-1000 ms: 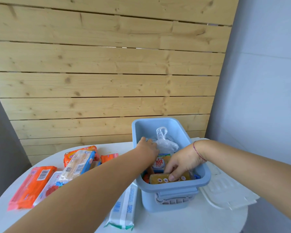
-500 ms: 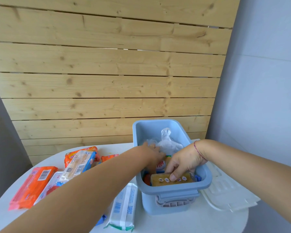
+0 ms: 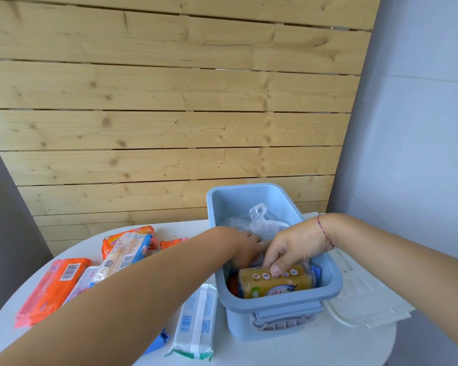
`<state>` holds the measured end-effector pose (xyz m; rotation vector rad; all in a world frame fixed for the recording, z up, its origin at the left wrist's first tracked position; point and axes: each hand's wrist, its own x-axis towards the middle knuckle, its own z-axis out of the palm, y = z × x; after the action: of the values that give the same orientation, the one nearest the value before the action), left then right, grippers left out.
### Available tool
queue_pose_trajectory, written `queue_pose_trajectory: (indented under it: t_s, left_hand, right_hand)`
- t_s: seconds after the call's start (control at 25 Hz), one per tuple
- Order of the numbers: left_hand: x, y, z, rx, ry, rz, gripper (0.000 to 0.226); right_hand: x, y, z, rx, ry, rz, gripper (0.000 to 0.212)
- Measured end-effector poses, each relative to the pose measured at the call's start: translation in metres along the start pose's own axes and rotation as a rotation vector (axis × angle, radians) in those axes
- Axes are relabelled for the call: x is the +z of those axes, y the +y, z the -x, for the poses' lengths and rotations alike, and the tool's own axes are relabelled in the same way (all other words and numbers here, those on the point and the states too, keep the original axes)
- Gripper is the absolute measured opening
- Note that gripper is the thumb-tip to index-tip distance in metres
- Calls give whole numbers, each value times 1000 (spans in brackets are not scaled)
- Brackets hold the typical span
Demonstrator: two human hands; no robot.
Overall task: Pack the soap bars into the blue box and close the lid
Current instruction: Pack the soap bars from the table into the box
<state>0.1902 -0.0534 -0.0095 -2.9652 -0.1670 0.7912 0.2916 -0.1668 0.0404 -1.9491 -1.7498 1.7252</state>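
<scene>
The blue box [image 3: 280,305] stands open on the white table [image 3: 302,350]. Both hands are inside it. My right hand [image 3: 294,247] presses its fingers on a yellow wrapped soap bar [image 3: 273,282] that lies against the near wall. My left hand [image 3: 245,248] reaches deeper into the box beside other packs; its fingers are mostly hidden. A clear plastic bag [image 3: 259,220] sits at the back of the box. The white lid [image 3: 360,297] lies flat to the right of the box.
Wrapped soap packs lie left of the box: an orange one [image 3: 53,286], a blue-yellow one [image 3: 127,250], a white one [image 3: 196,323], more orange packs [image 3: 127,237] behind. A wooden slat wall stands behind the table.
My left hand has gone deeper into the box. My right hand has stayed on the yellow soap bar, pushing it down along the near wall.
</scene>
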Motion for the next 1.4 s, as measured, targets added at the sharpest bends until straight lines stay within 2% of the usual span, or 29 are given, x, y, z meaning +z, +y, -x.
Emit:
queue_pose_trajectory:
  t_s: [0.2, 0.36, 0.52, 0.72, 0.84, 1.04, 1.2, 1.32, 1.4]
  left_hand:
    - [6, 10, -2, -121, -116, 18, 96]
    - [8, 18, 3, -28, -142, 40, 108]
    - [4, 25, 8, -104, -115, 144, 93]
    - [-3, 22, 9, 2, -88, 25, 69]
    - [-1, 18, 7, 47, -97, -21, 71]
    - [-3, 15, 7, 57, -74, 45, 87]
    - [-16, 10, 21, 136, -14, 250, 54]
    - [-21, 1, 37, 19, 45, 130, 40]
    - [-16, -3, 49, -53, 108, 86, 36]
  right_hand:
    - [-13, -8, 20, -5, -14, 24, 19]
    - [-10, -4, 18, -24, -8, 63, 24]
    - [-8, -3, 19, -67, -13, 34, 21]
    - [9, -9, 4, 13, 25, 57, 24]
    - [14, -17, 6, 53, 57, 132, 25]
    - [39, -19, 7, 38, 121, 463, 33]
    - [40, -26, 8, -6, 261, 559, 53]
    - [44, -28, 3, -5, 311, 820, 57]
    - [49, -26, 5, 4, 331, 857, 60]
